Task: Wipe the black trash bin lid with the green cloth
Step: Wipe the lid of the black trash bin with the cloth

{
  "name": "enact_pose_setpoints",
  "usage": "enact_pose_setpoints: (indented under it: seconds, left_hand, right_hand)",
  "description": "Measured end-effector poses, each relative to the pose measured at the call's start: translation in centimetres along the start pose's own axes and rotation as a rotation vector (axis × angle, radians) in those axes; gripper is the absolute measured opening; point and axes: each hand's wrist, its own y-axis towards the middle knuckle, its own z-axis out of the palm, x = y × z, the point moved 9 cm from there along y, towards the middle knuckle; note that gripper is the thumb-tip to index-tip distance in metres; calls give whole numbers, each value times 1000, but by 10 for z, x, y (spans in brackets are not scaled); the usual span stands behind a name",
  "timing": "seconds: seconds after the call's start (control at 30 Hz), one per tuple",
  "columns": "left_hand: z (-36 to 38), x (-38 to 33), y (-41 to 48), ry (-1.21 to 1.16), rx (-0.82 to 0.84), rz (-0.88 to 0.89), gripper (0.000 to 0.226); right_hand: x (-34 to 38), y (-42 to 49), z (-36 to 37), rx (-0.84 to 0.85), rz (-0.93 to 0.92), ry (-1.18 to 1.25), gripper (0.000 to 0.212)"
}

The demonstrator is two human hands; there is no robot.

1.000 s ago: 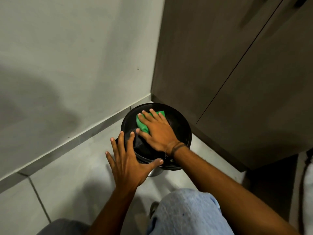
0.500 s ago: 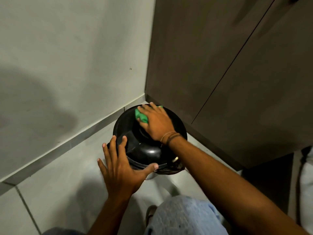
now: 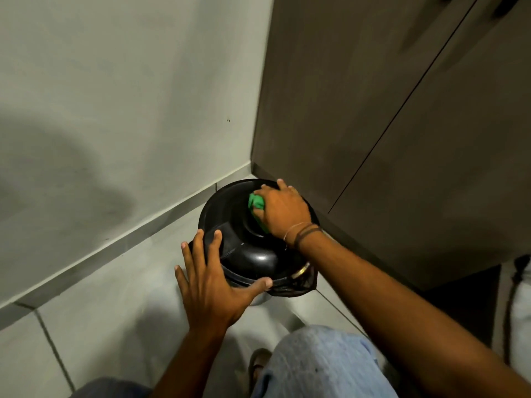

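Note:
The round black trash bin lid point(image 3: 230, 208) sits on a bin in the floor corner. My right hand point(image 3: 283, 209) presses the bunched green cloth point(image 3: 255, 203) onto the lid's far right part, near its rim. Most of the cloth is hidden under the palm. My left hand point(image 3: 212, 280) lies spread on the lid's near left edge, fingers on top and thumb along the front rim, steadying the bin.
A pale wall point(image 3: 115, 110) stands to the left, and dark cabinet doors point(image 3: 373, 124) rise close behind and to the right of the bin. A black bin liner point(image 3: 298, 285) sticks out under the lid. My knee in light jeans point(image 3: 319, 366) is just below.
My right hand has slid the green cloth from the lid's middle toward its far right edge. The left hand has stayed on the near rim.

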Motion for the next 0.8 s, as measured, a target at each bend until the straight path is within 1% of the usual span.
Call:
enact_pose_setpoints:
  seconds: [0.1,0.17,0.23,0.33,0.43,0.5,0.6,0.67,0.8]
  left_hand:
    - [1,-1,0,2,15,-3,142]
    - [0,-2,0,-4,25,-4,142]
    - [-1,-2,0,-9,24,-4,141]
    - [1,-1,2,14,43,2,141]
    - [4,5,3,16,73,-15,146]
    - [4,5,4,8,61,-18,146]
    - [2,4,5,1,43,-6,147]
    - [5,3,4,-6,44,8,147]
    - [6,3,3,-12,44,6,146]
  right_hand:
    - [-40,-17,-2,16,109,94,49]
    - [-49,-48,3,12,139,161,51]
    - [-30,-81,11,-26,74,164,57]
    - [32,-97,27,-34,-132,186,65]
    - [73,-62,29,-6,-264,185,63]
    - [75,-28,21,-14,-270,160,60]
    - [55,11,8,-50,-201,139,55]
    - [24,21,-1,-95,-101,173,53]
    - [-47,-10,-1,-199,148,346,53]
